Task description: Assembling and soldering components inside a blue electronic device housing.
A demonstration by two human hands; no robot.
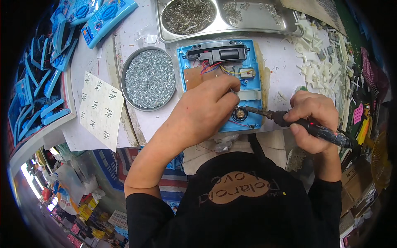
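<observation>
A blue plastic toy housing [257, 62] lies open in front of me, showing a brown circuit board [192, 76], coloured wires, a black battery compartment [223, 53] and a small round speaker [239, 114]. My right hand [312, 120] is closed around a black electric screwdriver [326, 134] with a red light on its body. Its shaft reaches left to the edge of the speaker. Over the housing, my left hand [206, 109] has its fingers bent together close to the screwdriver's tip. Whatever those fingertips pinch is hidden.
A round metal bowl of small screws [149, 78] stands to the left. Behind the housing, a divided steel tray [229, 34] holds springs. White plastic parts [316, 62] are heaped at right. Blue housings [31, 91] pile up far left, beside a paper sheet [99, 107].
</observation>
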